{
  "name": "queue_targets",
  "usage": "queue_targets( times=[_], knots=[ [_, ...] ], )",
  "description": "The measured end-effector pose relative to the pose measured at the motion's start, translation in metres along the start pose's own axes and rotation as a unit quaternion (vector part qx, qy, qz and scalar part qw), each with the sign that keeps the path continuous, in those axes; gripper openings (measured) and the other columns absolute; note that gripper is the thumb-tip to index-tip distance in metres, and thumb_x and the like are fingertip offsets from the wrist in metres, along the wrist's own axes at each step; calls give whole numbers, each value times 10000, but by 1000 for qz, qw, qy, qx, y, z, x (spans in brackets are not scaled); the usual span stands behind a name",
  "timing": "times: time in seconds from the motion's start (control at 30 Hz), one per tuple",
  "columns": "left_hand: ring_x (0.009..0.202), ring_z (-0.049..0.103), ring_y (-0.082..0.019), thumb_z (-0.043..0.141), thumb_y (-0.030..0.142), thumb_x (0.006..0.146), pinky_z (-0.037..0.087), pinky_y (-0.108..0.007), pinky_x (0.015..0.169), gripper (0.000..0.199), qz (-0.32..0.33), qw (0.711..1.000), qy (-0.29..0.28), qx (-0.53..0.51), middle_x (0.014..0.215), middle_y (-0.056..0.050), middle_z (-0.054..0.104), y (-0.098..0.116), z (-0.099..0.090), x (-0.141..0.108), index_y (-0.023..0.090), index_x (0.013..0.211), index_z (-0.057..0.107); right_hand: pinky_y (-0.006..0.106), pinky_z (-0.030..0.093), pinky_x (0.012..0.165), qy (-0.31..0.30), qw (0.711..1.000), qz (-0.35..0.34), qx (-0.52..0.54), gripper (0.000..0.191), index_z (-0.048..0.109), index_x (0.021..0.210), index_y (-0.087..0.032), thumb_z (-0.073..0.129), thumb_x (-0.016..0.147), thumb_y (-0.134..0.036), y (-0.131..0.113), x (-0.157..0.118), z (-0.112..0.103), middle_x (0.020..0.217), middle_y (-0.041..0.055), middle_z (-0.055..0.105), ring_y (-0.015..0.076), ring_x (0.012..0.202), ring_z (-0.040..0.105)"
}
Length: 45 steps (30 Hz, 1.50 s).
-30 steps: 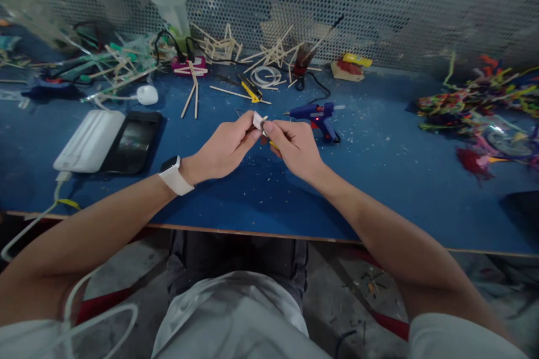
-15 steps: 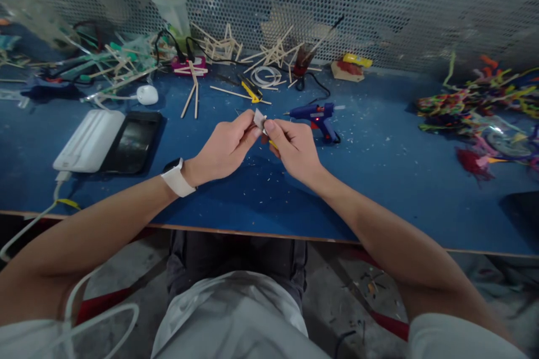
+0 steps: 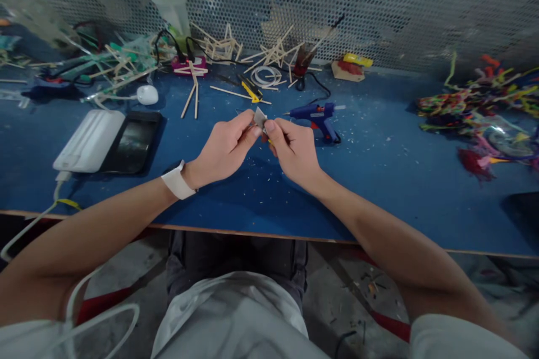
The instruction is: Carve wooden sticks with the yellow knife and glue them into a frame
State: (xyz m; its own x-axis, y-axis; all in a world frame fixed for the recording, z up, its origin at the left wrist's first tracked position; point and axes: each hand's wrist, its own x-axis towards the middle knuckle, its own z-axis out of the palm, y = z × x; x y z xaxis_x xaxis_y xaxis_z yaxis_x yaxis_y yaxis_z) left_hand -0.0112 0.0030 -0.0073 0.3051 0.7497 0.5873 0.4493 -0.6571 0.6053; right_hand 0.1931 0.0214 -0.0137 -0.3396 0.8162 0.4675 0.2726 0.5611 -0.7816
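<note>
Pinching a small grey piece (image 3: 260,118) between the closed thumb and fingers of the left hand (image 3: 223,148) and those of the right hand (image 3: 297,148), above the blue table (image 3: 379,190). Perhaps gripping a yellow bit (image 3: 270,143) too in the right hand, mostly hidden by curled fingers. Placed just left of a blue glue gun (image 3: 311,113) and in front of a yellow cutter (image 3: 251,90).

Glue gun (image 3: 312,112) just behind right hand (image 3: 295,151), utility knife (image 3: 252,91) farther left
</note>
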Motion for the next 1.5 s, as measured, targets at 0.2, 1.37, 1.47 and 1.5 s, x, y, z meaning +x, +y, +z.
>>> queue_targets(
  times=[0.2, 1.37, 1.47, 1.5],
  knots=[
    [588, 529, -141, 451, 629, 1234, 409, -322, 605, 483, -2, 1000, 5, 0, 708, 24, 571, -4, 1, 0, 250, 962, 575, 354, 367, 649, 5, 1000, 3, 13, 704, 633, 792, -227, 494, 1159, -811, 1, 1, 1, 676, -4, 603, 150, 618, 518],
    [576, 505, -140, 497, 601, 1228, 404, -324, 601, 482, -7, 999, 28, 16, 670, 31, 527, 1, 0, 0, 245, 913, 580, 355, 379, 600, 2, 997, 56, 49, 757, 679, 820, -231, 452, 1123, -886, -2, 0, 6, 577, -23, 552, 154, 539, 494],
    [586, 521, -140, 482, 524, 1239, 405, -328, 609, 420, 8, 1000, 23, 12, 700, 28, 557, -1, 0, 0, 243, 939, 567, 354, 378, 620, 8, 999, 33, 40, 725, 658, 795, -229, 492, 1139, -845, -2, -1, 6, 618, -9, 584, 155, 579, 517],
    [587, 527, -141, 467, 487, 1243, 406, -331, 614, 391, 17, 1000, 17, 9, 712, 27, 566, -2, 0, 0, 245, 947, 548, 354, 377, 630, 8, 999, 24, 34, 714, 649, 785, -227, 509, 1143, -829, -1, -1, 5, 644, -2, 603, 156, 601, 528]
  ],
)
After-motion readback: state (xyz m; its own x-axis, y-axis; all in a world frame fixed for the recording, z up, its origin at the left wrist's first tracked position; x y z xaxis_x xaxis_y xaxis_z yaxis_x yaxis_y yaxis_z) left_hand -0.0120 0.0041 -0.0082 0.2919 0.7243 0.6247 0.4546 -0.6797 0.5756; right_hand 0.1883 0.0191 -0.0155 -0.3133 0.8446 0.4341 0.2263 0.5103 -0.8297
